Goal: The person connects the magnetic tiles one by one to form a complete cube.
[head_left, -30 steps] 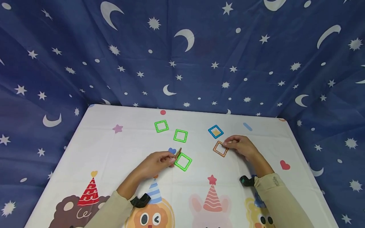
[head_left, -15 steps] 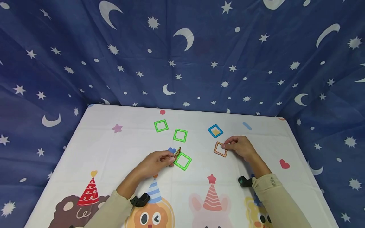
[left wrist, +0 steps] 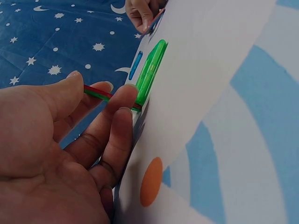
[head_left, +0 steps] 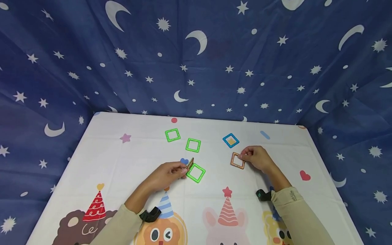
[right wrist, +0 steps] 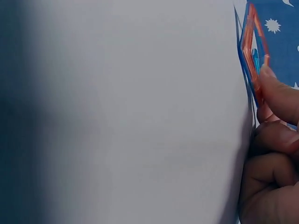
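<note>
In the head view my left hand (head_left: 169, 176) pinches an upright magnetic tile (head_left: 190, 164) at the left edge of a flat green square tile (head_left: 196, 173). From the left wrist its thin edge (left wrist: 97, 92) shows red above green, between thumb and fingers, and its lower end meets the flat green tile (left wrist: 152, 74). My right hand (head_left: 258, 158) pinches the right corner of an orange square frame tile (head_left: 232, 160) low over the table. Seen from the right wrist, blue lines the outer side of this orange tile (right wrist: 251, 46), under my thumb.
Two more green square tiles (head_left: 173, 130) lie farther back, left of centre. Behind the orange tile is a blue square tile (head_left: 226, 142). The white cloth (head_left: 137, 153) carries printed animals and shapes; a dark blue starry curtain (head_left: 196, 68) rises at the back and sides.
My right hand has turned the orange tile a little and shifted it slightly to the right. The left hand keeps its upright tile in place by the green one.
</note>
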### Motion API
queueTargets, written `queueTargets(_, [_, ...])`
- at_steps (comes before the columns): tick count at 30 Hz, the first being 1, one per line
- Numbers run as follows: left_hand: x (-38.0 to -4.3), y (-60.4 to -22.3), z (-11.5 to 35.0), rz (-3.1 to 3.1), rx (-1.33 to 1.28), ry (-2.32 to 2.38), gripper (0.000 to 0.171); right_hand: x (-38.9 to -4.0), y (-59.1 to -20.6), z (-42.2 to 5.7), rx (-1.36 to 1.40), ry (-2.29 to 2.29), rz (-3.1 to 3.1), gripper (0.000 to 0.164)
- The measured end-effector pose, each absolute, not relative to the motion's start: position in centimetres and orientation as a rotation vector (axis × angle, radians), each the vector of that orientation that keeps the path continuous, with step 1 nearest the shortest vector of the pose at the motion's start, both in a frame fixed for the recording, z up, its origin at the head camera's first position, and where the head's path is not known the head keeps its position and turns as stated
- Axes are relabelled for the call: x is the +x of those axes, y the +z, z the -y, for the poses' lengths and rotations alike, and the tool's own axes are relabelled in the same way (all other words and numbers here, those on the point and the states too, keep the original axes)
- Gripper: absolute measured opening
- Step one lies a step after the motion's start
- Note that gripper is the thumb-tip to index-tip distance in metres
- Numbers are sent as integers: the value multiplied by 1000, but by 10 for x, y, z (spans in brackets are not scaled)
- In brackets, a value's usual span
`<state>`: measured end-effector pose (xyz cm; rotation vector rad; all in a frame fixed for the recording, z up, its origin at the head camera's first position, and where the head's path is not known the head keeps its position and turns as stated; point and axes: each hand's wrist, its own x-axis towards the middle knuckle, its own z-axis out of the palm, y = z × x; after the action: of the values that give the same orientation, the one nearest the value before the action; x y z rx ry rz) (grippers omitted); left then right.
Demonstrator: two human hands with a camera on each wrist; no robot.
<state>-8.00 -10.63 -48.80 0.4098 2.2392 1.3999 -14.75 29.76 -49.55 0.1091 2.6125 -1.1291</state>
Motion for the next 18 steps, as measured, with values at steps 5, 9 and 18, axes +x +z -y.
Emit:
queueTargets(5, [-79, -489, 106, -2247, 409, 1391, 23, -146, -496, -301, 50, -1172, -2570, 23])
queueTargets(9, [-79, -488, 106, -2243, 411, 1383, 24, -146, -498, -303, 35, -1174, -2554, 25])
queueTargets(18, [-79, -487, 106, -2245, 417, 1391, 23, -147, -496, -308, 131, -1264, -2449, 34])
